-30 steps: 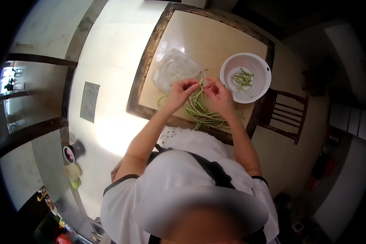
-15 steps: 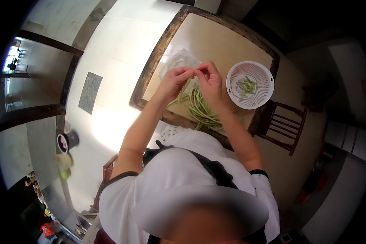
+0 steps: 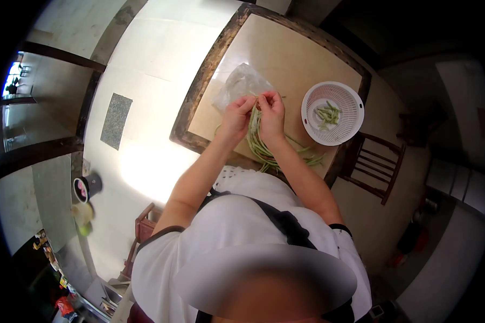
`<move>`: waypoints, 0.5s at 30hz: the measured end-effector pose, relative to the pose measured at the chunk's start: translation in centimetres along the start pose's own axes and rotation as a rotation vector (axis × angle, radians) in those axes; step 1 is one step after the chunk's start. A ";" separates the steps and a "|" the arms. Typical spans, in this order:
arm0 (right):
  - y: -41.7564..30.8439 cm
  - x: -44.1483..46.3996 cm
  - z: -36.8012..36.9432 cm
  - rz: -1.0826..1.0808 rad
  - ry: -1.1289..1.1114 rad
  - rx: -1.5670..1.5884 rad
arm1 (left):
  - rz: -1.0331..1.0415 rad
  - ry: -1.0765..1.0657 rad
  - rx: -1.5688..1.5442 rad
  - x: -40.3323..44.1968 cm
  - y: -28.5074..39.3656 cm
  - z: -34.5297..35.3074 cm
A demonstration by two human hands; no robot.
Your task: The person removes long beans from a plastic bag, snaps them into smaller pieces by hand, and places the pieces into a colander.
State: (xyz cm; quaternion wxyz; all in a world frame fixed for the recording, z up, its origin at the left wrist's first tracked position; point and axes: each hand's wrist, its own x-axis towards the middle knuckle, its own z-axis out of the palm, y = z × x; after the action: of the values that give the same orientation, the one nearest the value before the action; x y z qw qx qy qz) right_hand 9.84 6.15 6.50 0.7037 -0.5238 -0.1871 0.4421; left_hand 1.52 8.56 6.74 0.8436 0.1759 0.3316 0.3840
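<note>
Long green beans [image 3: 260, 144] lie in a loose bundle near the table's front edge, below and between the hands. My left hand [image 3: 237, 116] is closed in a pinch at the upper end of the bundle. Close beside it, my right hand [image 3: 272, 114] pinches at the same spot, the fingertips of both nearly touching. What exactly lies between the fingertips is too small to make out. A crumpled clear plastic bag [image 3: 243, 81] sits just behind my left hand. To the right, a white colander [image 3: 344, 97] holds short green bean pieces [image 3: 327, 113].
The table [image 3: 291, 43] has a pale top and a dark worn frame. A wooden chair [image 3: 376, 164] stands at its right side, and a reddish chair [image 3: 144, 229] at the lower left. A dark bucket [image 3: 91, 185] is on the floor at the left.
My hands have separated, met again at the bundle's upper end and now sit slightly lower than half a second ago. The view has shifted, and the bean bundle's strands lie differently.
</note>
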 end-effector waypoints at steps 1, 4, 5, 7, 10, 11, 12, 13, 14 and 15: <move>0.0 0.0 -0.3 0.000 0.007 -0.001 | -0.007 -0.001 0.001 0.0 -0.2 0.1; -0.3 -0.1 -1.1 -0.334 -0.049 -0.567 | 0.019 0.034 -0.014 0.2 -0.8 0.4; -0.3 0.0 -1.2 -0.264 -0.028 -0.477 | 0.004 0.045 -0.065 0.5 -1.1 0.4; -1.0 0.1 -1.3 -0.197 -0.007 -0.386 | -0.010 0.055 -0.116 1.3 -1.0 -0.6; -2.8 0.5 -2.1 0.259 -0.006 0.252 | 0.054 0.031 -0.082 1.8 1.0 -1.7; -3.0 0.8 -2.5 0.174 -0.033 0.110 | 0.051 0.051 -0.086 1.5 1.7 -1.4; -3.2 0.9 -2.8 0.089 -0.062 -0.031 | 0.049 0.072 -0.090 1.2 2.6 -1.0; -3.4 0.9 -3.1 0.086 -0.067 -0.030 | 0.115 0.085 -0.060 1.4 3.4 -1.3; -3.5 0.6 -3.5 0.047 -0.090 -0.097 | 0.176 0.102 -0.094 1.5 4.6 -2.3; -3.6 0.3 -4.0 0.010 -0.110 -0.165 | 0.238 0.064 -0.110 1.4 6.2 -3.4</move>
State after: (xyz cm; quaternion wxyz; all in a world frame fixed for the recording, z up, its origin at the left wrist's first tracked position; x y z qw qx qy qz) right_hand 14.47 3.92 8.14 0.6447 -0.5557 -0.2585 0.4569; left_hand -3.47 13.77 7.13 0.7895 0.1554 0.3135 0.5043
